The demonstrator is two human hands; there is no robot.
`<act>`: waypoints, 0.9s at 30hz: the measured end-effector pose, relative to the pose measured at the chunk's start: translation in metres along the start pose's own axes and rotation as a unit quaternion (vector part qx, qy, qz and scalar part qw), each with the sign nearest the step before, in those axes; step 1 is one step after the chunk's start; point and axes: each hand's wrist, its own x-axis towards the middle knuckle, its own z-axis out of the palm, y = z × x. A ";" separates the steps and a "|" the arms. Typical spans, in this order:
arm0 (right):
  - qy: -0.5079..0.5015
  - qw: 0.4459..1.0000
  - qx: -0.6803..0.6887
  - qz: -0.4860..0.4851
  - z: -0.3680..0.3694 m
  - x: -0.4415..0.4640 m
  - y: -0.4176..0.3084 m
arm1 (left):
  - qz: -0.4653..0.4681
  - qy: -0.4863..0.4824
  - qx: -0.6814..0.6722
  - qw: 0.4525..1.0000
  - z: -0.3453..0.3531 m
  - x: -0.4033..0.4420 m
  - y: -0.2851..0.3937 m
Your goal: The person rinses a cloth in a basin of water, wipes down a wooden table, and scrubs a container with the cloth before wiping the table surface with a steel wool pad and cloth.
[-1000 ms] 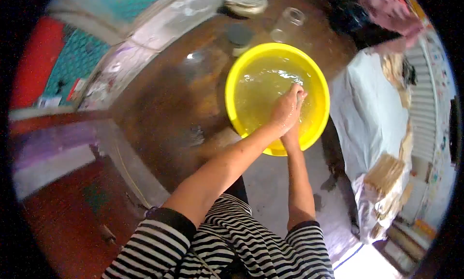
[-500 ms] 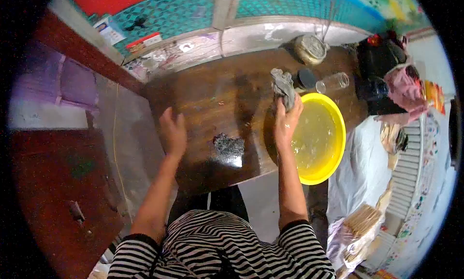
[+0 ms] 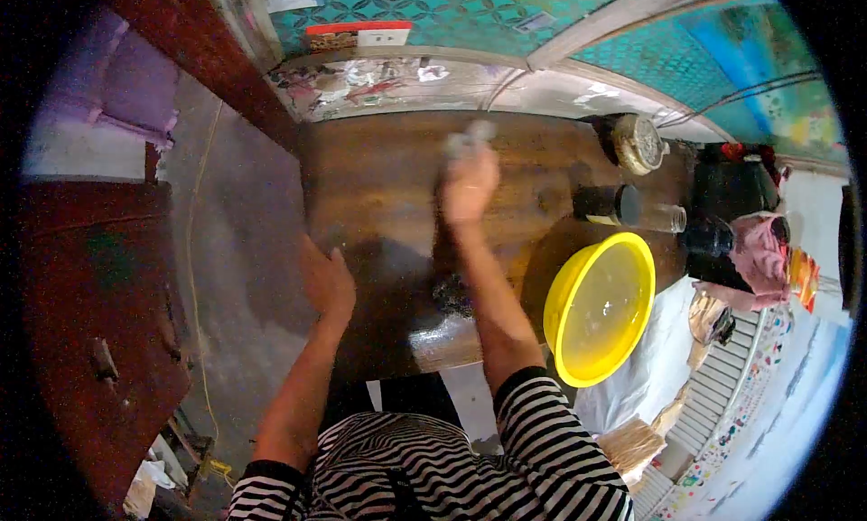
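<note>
My right hand [image 3: 471, 191] clamps a blurred grey cloth [image 3: 468, 142]: likely light, limp, slippery if wet, best held mid-bunch. My left hand [image 3: 329, 282], thumb apart, is by the left table edge [image 3: 314, 180].

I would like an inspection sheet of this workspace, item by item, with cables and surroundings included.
Surface: brown table, bright patch near its front edge.
Job's things: blurred grey cloth; yellow basin holding liquid.
Clutter: dark crumpled item, clear jar, dark-lidded container.
Grips: right grip closed on the cloth; left grip open by the table's left edge, contact unclear.
Cables: thin dark cords, upper right.
Surroundings: turquoise patterned wall panel; white sheet beside the basin.
</note>
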 end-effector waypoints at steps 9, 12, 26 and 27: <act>-0.224 0.899 -0.104 -0.362 0.087 -0.068 -0.002 | 0.015 0.018 -0.004 1.000 0.020 0.001 -0.026; -0.031 0.930 -0.281 -0.236 -0.020 -0.004 0.068 | -0.015 0.004 -0.031 0.999 0.013 -0.001 -0.017; -0.026 0.909 -0.325 -0.259 0.147 -0.003 -0.047 | 0.021 -0.013 0.008 1.000 -0.012 -0.001 -0.001; -0.043 0.913 -0.323 -0.245 0.162 -0.009 -0.056 | 0.024 -0.017 0.001 1.000 -0.018 -0.001 0.002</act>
